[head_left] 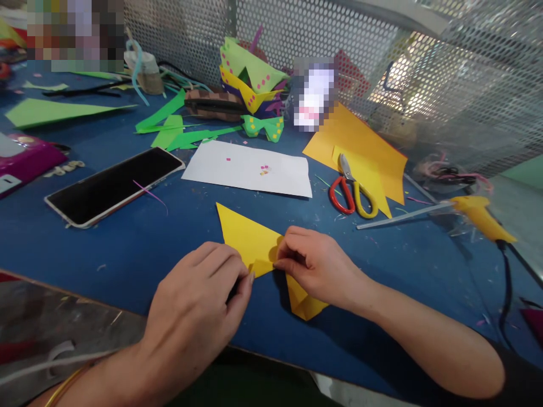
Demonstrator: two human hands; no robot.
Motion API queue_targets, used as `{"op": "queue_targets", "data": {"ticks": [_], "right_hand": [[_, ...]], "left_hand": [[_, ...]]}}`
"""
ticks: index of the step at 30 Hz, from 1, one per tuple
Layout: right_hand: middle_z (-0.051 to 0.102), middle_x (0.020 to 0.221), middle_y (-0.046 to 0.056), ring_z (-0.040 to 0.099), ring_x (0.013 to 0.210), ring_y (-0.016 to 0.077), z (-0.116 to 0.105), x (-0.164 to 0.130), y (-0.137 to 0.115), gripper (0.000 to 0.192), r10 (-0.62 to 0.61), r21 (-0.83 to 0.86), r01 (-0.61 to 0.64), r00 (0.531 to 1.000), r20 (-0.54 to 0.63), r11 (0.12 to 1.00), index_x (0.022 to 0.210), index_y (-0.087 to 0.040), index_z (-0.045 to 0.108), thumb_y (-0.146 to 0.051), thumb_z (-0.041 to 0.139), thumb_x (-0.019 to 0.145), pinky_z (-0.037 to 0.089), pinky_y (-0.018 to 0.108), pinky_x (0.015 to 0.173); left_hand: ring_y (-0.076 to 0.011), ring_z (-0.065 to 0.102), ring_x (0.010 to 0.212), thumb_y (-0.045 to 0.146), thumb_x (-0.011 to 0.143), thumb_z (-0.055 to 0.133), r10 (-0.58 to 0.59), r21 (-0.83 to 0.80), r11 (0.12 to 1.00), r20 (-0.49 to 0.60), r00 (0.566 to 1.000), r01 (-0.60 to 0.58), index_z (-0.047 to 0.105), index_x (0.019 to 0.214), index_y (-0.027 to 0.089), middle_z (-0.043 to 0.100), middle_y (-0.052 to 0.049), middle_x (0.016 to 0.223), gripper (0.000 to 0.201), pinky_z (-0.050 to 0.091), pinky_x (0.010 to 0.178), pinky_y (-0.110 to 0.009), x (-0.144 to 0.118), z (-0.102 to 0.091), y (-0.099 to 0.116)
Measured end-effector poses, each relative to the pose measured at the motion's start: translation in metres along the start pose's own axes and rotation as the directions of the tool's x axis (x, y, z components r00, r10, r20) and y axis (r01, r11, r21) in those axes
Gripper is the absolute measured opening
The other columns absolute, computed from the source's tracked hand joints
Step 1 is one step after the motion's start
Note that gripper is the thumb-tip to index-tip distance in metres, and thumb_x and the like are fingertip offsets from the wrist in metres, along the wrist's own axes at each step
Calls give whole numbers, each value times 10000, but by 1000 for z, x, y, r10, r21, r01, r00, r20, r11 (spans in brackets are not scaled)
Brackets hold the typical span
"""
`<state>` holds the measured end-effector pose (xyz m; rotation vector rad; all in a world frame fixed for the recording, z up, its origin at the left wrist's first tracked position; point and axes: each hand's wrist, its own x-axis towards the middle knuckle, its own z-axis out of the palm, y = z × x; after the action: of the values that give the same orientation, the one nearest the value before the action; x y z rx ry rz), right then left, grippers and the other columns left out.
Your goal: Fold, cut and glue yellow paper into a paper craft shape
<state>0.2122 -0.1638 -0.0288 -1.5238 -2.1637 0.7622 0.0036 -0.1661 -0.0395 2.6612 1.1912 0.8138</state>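
Observation:
A folded piece of yellow paper [250, 233] lies on the blue table, with a pointed corner at its far left. My left hand [203, 299] pinches its near edge between thumb and fingers. Close by, my right hand [318, 263] pinches the same paper at the right, where a folded flap shows. Below that hand another folded yellow part [303, 302] sticks out; whether it is joined to the rest is hidden. Just beyond the paper is a white sheet [246, 172] with small pink and yellow bits on it.
Scissors [348, 189] with red and yellow handles rest on yellow and orange paper [360, 135]. A yellow glue gun [481, 217] lies at the right, a phone [114, 186] at the left. Behind are green strips [169, 116], a dotted green bow [263, 128] and stacked paper shapes [250, 73].

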Motion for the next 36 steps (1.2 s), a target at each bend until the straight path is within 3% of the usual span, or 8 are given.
{"op": "queue_targets", "data": {"ticks": [9,15,21,24,26,28,32,36], "right_hand": [[580,784,-20,537,683,115,4,0,0,154,74,81,-70,996,-47,994,739,-189,578,-91,687,785,394,247,604],[566,782,-23,524,673,112,8,1,2,163,92,109,-83,993,-75,991,747,-192,565,-65,663,778,391,249,607],[594,731,-24,556,658,112,-5,-1,12,94,82,425,-75,997,1,902,760,-188,577,-131,617,822,445,247,613],[601,796,-5,559,708,136,-7,1,12,102,62,206,-37,991,-118,978,786,-193,605,-222,702,795,446,282,657],[602,898,25,568,807,177,-8,5,9,241,57,-34,-65,982,-180,997,873,-196,619,-300,783,731,447,329,723],[598,962,49,568,881,214,-9,8,6,387,78,-166,-104,985,-157,981,941,-195,613,-382,822,674,444,360,754],[589,898,33,569,839,205,-12,12,-1,350,127,-216,-132,991,-36,968,853,-193,612,-394,820,656,422,321,685],[588,910,31,566,821,197,-11,12,-7,365,190,-232,-195,981,-46,953,872,-188,597,-322,832,627,402,309,666]], "left_hand": [[-202,566,708,187,904,499,13,116,993,14,1000,-14,576,740,181,605,-33,740,182,433,628,-354,-1,2,0],[-223,594,737,139,918,428,250,119,959,75,965,-257,677,941,193,667,-46,841,256,455,636,-375,1,-2,0],[-259,600,720,72,814,431,260,150,945,189,947,-289,706,960,153,655,-97,847,322,490,591,-405,2,-9,6],[-257,594,713,51,802,433,259,181,938,194,946,-294,710,964,152,649,-102,845,336,497,586,-402,0,-8,7],[-255,590,727,53,815,430,249,184,941,185,951,-282,709,990,158,646,-102,854,346,499,597,-399,-2,-6,6],[-250,584,736,71,837,428,231,165,952,164,959,-258,706,1029,163,640,-101,860,349,495,598,-390,-5,-4,5],[-246,586,775,93,869,440,201,102,973,57,978,-206,701,1057,164,640,-99,881,330,489,620,-381,-11,0,3],[-224,595,770,146,925,465,141,87,987,-33,989,-138,713,978,174,652,-78,866,255,479,645,-366,-12,3,4]]}}
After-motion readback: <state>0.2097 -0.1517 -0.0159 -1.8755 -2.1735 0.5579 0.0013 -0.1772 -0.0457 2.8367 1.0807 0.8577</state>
